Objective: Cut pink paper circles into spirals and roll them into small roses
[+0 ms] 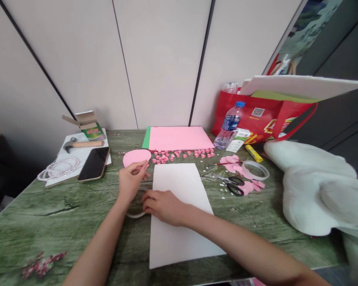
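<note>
A white sheet (pixel 181 242) lies on the green wood-patterned table. My right hand (pixel 164 204) rests over its left edge, with its fingers closed on a roll of tape (pixel 134 215). Just up and to the left, my left hand (pixel 133 178) is pinched near the lower edge of a pink paper piece (pixel 135 156); what its fingertips hold is too small to make out. Small pink rolled paper pieces (pixel 162 159) lie in rows beyond the white sheet, in front of stacked pink sheets (pixel 180 138).
Scissors (pixel 234 186), pink cutouts, another tape roll (pixel 255 170) and a glue stick (pixel 253 153) lie at right, near a bottle (pixel 229 125), a red bag (pixel 256 115) and a white plush object (pixel 316 190). A phone (pixel 94 163), hammer (pixel 83 144) and beads are at left.
</note>
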{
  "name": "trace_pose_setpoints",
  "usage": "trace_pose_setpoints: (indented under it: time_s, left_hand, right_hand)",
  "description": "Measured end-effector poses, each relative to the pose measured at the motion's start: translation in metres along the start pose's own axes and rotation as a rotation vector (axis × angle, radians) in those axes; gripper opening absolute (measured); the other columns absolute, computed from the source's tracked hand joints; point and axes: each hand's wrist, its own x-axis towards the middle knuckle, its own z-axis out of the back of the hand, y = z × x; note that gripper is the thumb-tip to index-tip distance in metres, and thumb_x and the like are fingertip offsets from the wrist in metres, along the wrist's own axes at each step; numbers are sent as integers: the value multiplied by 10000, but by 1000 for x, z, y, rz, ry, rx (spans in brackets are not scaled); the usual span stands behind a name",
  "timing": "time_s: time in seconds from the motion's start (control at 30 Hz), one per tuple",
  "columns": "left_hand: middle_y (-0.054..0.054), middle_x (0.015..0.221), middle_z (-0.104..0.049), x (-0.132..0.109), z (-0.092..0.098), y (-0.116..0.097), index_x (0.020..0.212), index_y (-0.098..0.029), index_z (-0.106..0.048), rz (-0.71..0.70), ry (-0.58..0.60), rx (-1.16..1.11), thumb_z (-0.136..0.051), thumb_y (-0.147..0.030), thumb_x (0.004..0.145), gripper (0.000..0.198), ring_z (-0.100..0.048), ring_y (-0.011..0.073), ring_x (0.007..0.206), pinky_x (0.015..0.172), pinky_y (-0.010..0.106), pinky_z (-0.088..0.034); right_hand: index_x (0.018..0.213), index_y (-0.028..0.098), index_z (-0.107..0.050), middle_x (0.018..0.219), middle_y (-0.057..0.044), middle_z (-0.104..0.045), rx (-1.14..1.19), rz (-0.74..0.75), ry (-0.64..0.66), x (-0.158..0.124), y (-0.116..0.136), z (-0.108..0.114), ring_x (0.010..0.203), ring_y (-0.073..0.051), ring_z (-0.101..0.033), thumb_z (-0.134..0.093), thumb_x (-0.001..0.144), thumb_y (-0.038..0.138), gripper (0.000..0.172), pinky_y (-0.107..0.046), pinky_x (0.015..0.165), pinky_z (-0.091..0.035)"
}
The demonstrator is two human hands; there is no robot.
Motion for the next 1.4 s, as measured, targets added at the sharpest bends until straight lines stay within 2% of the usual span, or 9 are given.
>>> trace_pose_setpoints:
  time_s: [0.13,0.27,0.43,0.53,0.67,0.8,0.97,1.13,1.4]
  left_hand:
    - [-5,509,-653,-1,4,-11,847,-133,-697,-37,-12,-7,-677,-260,626,256,-598,131,430,431,218,-479]
    - [-19,430,-623,-3,2,-15,850,-132,-693,84,49,-102,-677,-259,628,256,-550,119,344,380,220,-470]
    - [8,602,-689,-12,-8,-17,812,-157,-700,181,90,-166,-688,-269,611,230,-366,24,234,217,157,-242]
    - [23,721,-710,-18,-15,-18,788,-160,-699,191,33,-167,-689,-265,608,209,-344,5,235,214,155,-214]
    - [-29,474,-631,-22,-20,-14,832,-155,-686,219,60,-163,-673,-261,626,232,-368,42,217,214,162,-231]
    - [9,677,-678,-21,-21,-5,856,-143,-662,158,132,-325,-665,-260,646,240,-478,64,297,273,190,-367]
    - [9,664,-673,-28,-25,3,895,-155,-659,161,181,-232,-648,-283,684,247,-382,18,227,217,152,-237]
    - [-1,747,-687,-36,-28,-1,880,-197,-674,48,13,-111,-639,-295,697,210,-370,1,244,216,144,-263]
    - [28,925,-674,-42,-31,-8,868,-207,-680,-98,-160,-74,-628,-289,710,185,-438,5,290,215,142,-338]
  right_hand:
    - [907,198,-546,792,5,-610,215,-103,-82,-2,-5,24,638,-111,-550,-410,881,223,140,-224,573,-409]
    - [853,204,-552,682,35,-545,559,-248,-203,-9,-16,53,526,-76,-490,-391,871,213,162,-182,492,-412]
    - [979,197,-557,635,48,-514,834,-290,-272,-20,-27,65,445,-61,-444,-372,865,262,227,-180,441,-421]
    - [1004,211,-565,746,18,-564,711,-264,-325,-25,-31,57,523,-76,-501,-502,802,275,222,-190,472,-437]
    - [861,198,-613,784,-14,-596,457,-295,-451,-27,-37,40,595,-105,-548,-567,770,254,116,-231,575,-457]
    - [861,176,-588,635,9,-598,708,-443,-537,-28,-46,28,584,-125,-602,-499,812,285,149,-256,606,-491]
    - [947,165,-571,755,-20,-625,902,-470,-532,-31,-46,23,680,-139,-638,-481,798,257,197,-287,662,-526]
    - [1083,224,-525,1107,-77,-519,617,-423,-645,-35,-26,27,739,-116,-604,-472,777,144,321,-257,640,-532]
    - [891,215,-588,989,-64,-539,481,-333,-863,-34,-6,32,900,-177,-562,-552,776,185,124,-338,778,-522]
